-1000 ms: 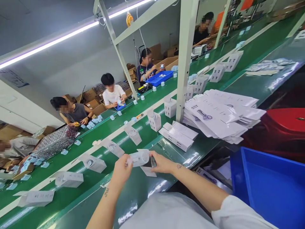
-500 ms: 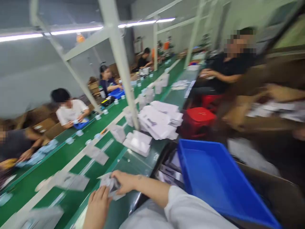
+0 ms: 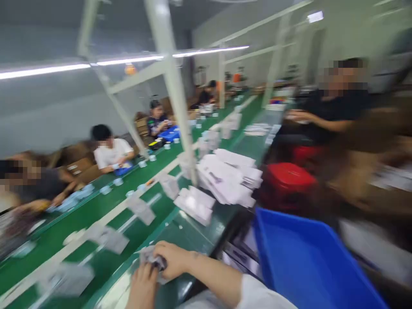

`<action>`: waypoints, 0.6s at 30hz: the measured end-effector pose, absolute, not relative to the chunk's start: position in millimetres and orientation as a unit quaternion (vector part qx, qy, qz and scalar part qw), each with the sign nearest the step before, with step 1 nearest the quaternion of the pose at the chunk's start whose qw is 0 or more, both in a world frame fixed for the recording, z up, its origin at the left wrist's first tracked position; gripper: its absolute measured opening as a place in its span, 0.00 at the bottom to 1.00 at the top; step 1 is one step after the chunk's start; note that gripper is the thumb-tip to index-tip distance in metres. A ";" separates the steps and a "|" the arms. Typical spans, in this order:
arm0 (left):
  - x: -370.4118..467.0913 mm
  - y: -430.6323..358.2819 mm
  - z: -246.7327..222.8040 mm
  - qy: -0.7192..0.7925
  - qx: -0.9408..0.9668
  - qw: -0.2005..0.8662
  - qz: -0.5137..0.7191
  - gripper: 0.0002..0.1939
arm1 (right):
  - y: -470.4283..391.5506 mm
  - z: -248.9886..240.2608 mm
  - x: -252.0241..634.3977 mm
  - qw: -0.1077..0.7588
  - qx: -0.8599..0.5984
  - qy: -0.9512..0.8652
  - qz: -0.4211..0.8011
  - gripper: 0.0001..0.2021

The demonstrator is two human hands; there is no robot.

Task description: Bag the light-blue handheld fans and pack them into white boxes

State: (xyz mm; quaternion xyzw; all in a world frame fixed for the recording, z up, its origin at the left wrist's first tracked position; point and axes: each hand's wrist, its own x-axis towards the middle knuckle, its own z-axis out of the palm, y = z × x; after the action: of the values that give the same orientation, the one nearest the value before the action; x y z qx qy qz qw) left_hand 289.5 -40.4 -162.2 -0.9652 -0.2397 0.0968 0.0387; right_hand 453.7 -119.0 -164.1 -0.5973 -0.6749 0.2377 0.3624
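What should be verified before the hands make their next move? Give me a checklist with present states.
1. Left hand on the pale box: ok, fingers laid over it.
2. Right hand gripping that box: ok.
3. Contents seated inside: cannot tell, hands and blur hide them.
4. Box flaps closed: cannot tell.
5. Flat cartons on the bench: ok, stacked by the post, edges uneven.
6. View sharp enough to judge details: not ok, the picture is blurred.
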 end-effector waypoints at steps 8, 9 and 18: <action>218.7 -55.2 -142.3 -0.356 -0.933 -0.030 0.035 0.10 | -80.1 -155.1 396.6 0.315 -0.479 -0.716 0.398 0.22; 198.2 -54.4 -140.4 -0.369 -0.929 -0.004 0.018 0.09 | -75.0 -154.3 385.5 0.302 -0.463 -0.720 0.421 0.25; -19.8 8.3 -92.4 -0.624 -0.776 0.074 -0.049 0.10 | -35.0 -166.6 292.7 0.219 -0.415 -0.704 0.534 0.24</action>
State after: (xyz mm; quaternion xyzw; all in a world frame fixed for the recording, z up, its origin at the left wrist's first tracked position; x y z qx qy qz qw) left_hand -19.8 8.3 -92.4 -0.7763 -0.6241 -0.0488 0.0745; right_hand 292.7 -35.0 -166.6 -0.4148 -0.7037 0.5338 0.2186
